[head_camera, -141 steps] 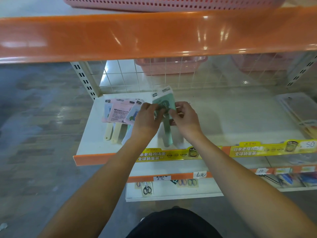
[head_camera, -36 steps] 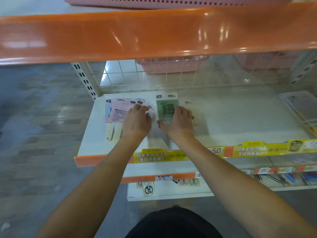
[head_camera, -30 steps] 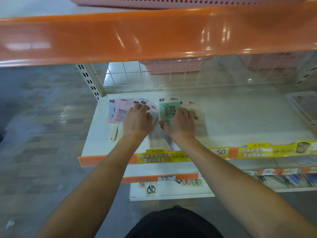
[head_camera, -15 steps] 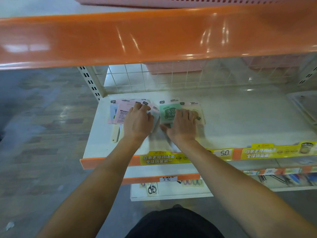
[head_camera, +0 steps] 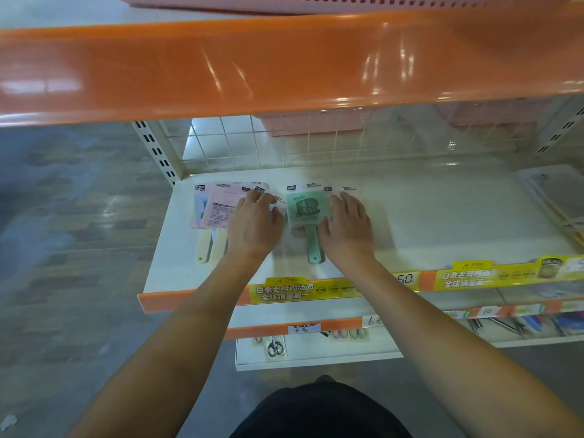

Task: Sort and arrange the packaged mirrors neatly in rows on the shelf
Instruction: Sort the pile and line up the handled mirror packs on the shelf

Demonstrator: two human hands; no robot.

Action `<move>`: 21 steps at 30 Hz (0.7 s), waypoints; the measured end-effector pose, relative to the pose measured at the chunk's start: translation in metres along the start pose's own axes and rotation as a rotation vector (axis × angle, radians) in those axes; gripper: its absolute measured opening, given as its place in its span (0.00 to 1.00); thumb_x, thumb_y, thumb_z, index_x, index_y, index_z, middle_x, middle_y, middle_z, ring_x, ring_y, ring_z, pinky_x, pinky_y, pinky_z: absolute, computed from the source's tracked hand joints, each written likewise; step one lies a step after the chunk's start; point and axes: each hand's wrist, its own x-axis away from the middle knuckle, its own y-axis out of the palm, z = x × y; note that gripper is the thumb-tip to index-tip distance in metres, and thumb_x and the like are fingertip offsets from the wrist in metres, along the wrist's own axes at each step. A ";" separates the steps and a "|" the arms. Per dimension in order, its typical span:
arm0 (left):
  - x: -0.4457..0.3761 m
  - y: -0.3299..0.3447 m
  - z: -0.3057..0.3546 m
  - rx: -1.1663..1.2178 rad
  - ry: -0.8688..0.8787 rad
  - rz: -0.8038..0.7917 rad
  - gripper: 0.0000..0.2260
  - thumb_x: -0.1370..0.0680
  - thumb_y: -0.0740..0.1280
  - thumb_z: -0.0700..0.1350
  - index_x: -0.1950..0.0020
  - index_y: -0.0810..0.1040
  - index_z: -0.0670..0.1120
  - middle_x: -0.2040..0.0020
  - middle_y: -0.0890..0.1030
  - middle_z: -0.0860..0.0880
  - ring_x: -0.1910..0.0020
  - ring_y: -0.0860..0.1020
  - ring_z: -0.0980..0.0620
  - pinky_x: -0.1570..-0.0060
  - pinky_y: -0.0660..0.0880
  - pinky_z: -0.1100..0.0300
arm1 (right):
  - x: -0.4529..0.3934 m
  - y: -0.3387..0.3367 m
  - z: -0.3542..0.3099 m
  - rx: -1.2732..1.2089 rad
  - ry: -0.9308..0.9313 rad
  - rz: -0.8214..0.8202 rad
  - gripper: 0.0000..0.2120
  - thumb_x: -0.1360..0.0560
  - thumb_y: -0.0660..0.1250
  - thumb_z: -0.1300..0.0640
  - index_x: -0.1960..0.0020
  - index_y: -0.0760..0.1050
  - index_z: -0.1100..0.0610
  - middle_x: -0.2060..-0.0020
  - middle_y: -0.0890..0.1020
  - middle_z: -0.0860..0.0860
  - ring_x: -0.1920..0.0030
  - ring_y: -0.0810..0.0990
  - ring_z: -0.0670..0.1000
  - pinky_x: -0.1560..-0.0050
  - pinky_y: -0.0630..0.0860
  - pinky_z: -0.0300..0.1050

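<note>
Packaged hand mirrors lie flat on the white shelf (head_camera: pixel 426 222). A green mirror (head_camera: pixel 305 213) with its handle toward me sits in the middle, on top of other packets. To its left lies a fanned group of pink packaged mirrors (head_camera: pixel 218 208) with cream handles. My left hand (head_camera: pixel 254 224) rests flat on the right edge of the pink group. My right hand (head_camera: pixel 346 227) lies flat on a packet just right of the green mirror, hiding most of it.
An orange shelf lip (head_camera: pixel 284 64) overhangs above, close to my head. A wire grid back panel (head_camera: pixel 316 143) closes the rear. Clear packets (head_camera: pixel 556 200) lie at the shelf's right end. Yellow price strips (head_camera: pixel 284 292) line the front edge; scissors (head_camera: pixel 275 346) hang below.
The green mirror, held up in both hands earlier, now lies on the shelf. My right hand has slid off it to the right, uncovering its face and handle. My left hand stayed.
</note>
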 end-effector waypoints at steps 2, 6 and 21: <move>-0.001 0.001 0.003 0.011 0.001 0.004 0.13 0.22 0.61 0.44 0.40 0.78 0.45 0.42 0.77 0.45 0.43 0.75 0.43 0.53 0.76 0.50 | 0.002 -0.003 0.015 0.049 -0.020 -0.061 0.26 0.20 0.55 0.53 0.24 0.57 0.56 0.22 0.56 0.53 0.23 0.53 0.54 0.24 0.54 0.51; -0.001 0.006 0.009 0.015 -0.012 -0.026 0.13 0.21 0.60 0.47 0.39 0.77 0.47 0.40 0.76 0.47 0.42 0.74 0.46 0.51 0.76 0.51 | 0.004 0.000 0.032 0.099 -0.066 -0.176 0.26 0.19 0.54 0.54 0.22 0.54 0.55 0.22 0.53 0.50 0.22 0.50 0.51 0.24 0.50 0.50; 0.004 0.012 0.028 0.061 -0.028 -0.007 0.12 0.22 0.62 0.45 0.40 0.78 0.46 0.40 0.75 0.47 0.41 0.74 0.46 0.51 0.76 0.51 | -0.005 -0.010 0.060 0.055 -0.044 -0.186 0.26 0.21 0.55 0.56 0.23 0.58 0.54 0.22 0.56 0.50 0.22 0.52 0.52 0.24 0.53 0.50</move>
